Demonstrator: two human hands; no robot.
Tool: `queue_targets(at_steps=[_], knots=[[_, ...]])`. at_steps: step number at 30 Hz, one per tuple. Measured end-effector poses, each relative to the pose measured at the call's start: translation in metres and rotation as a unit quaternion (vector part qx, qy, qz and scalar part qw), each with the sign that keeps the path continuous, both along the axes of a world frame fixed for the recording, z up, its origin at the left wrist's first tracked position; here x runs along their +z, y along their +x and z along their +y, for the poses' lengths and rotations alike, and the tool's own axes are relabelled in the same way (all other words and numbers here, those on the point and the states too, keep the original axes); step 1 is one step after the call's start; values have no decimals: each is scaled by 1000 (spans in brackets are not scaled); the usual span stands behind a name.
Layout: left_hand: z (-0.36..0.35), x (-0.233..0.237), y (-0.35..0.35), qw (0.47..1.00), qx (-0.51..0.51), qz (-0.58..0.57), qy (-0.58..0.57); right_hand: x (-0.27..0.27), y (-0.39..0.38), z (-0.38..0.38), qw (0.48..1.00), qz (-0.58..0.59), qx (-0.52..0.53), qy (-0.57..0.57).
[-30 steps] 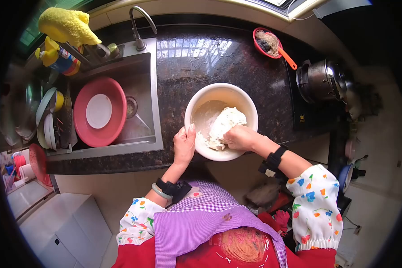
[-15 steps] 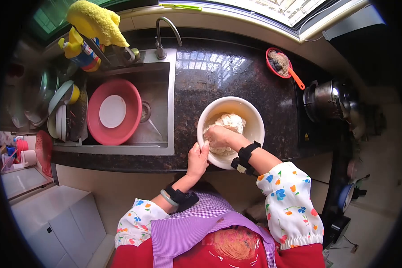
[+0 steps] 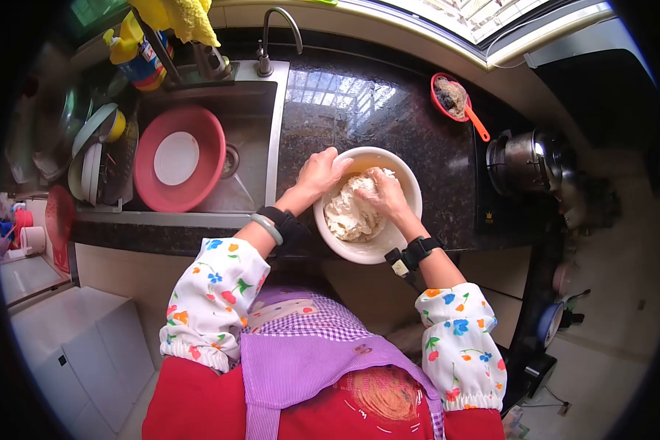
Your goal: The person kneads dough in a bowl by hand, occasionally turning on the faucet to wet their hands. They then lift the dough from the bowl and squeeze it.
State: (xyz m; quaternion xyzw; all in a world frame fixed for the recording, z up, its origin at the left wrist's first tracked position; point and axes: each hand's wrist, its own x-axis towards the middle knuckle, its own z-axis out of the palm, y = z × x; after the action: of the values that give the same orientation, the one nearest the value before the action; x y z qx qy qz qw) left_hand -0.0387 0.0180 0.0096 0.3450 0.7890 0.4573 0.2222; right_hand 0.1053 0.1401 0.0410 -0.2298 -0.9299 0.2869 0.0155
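A white bowl (image 3: 412, 176) stands on the dark counter near its front edge, with a pale, rough lump of dough (image 3: 350, 213) inside. My left hand (image 3: 323, 173) is closed on the bowl's upper left rim, its thumb over the edge. Inside the bowl, my right hand (image 3: 384, 193) presses into the top right of the dough, fingers curled into it and fingertips partly hidden.
Left of the bowl is a sink (image 3: 253, 154) holding a red basin (image 3: 211, 139) with a white plate (image 3: 176, 158). A red strainer (image 3: 452, 97) lies at the back right, near a metal pot (image 3: 522, 163). Dishes (image 3: 95, 172) stand left of the sink.
My left hand has moved from the bowl's lower left rim up to its upper left rim. My right hand has shifted from the dough's left side to its upper right. The camera view has shifted slightly.
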Motion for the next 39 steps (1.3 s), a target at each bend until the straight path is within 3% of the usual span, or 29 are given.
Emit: queue_targets(at_steps=[4,7,11,17,21,23,29,31,32,33,35,36,39], knots=[[-6,-1,6,999,34,17,22,40,6,-12,993,-60,63,-74],[-11,2,9,998,56,1,14,59,30,-23,983,-86,158,-31],[-12,3,12,998,56,-5,21,46,44,-35,971,-124,201,46],[-13,8,15,998,41,-52,15,14,4,-28,950,-178,251,56],[-13,5,16,999,28,-16,25,-4,-31,-22,945,-198,245,87],[-14,8,18,998,44,-37,34,-16,-44,-22,966,-180,165,89],[-21,8,27,988,115,-80,73,-9,-56,-9,939,-166,256,161],[-34,3,30,980,162,-64,90,-10,-53,-6,951,-141,263,84],[-44,6,29,979,180,-57,77,6,-61,-4,930,-202,308,25],[-50,1,28,975,203,-59,64,20,-56,0,939,-132,314,-44],[-60,7,25,966,248,-64,38,46,-53,10,948,-58,280,-141],[-62,0,22,966,251,-56,38,53,-53,17,959,-105,229,-129],[-60,-17,27,959,261,-99,55,41,-58,42,991,-47,119,-35]])
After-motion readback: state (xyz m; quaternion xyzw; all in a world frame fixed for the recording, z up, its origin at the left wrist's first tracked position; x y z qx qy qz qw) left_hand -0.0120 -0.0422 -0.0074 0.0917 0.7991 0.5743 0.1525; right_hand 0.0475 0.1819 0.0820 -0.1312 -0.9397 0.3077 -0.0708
